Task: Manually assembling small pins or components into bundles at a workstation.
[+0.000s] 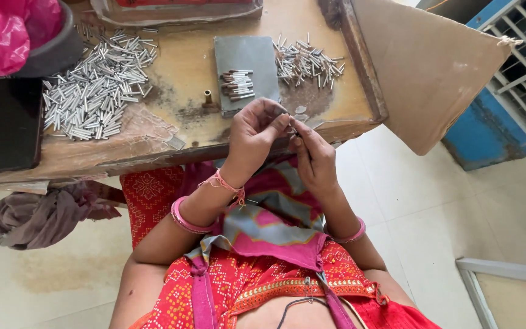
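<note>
- Left hand [255, 135] and right hand [313, 159] meet at the near edge of the worn wooden table [184, 61], fingertips pinched on a small part [291, 126], too tiny to identify.
- Large heap of metal tubes [95, 85] at ten o'clock of the hands; smaller heap [308, 61] at one o'clock.
- Grey plate [248, 58] at twelve o'clock.
- Pale tiled floor [421, 207] at three o'clock.

Small thin piece [291, 126] pinched between fingertips of both hands, frame centre, just below the tabletop's front edge. Mostly hidden by fingers; only a short dark tip shows, so shape and colour unclear.

Nearest stock: short row of small tubes with dark reddish-brown ends [237, 84], lying side by side, roughly horizontal, on a grey flat plate [248, 55] at upper centre. Loose heap of short silvery metal tubes [308, 61] just right of the plate, pointing every way. Larger heap of the same silvery tubes [95, 85] at upper left, spread flat.
</note>
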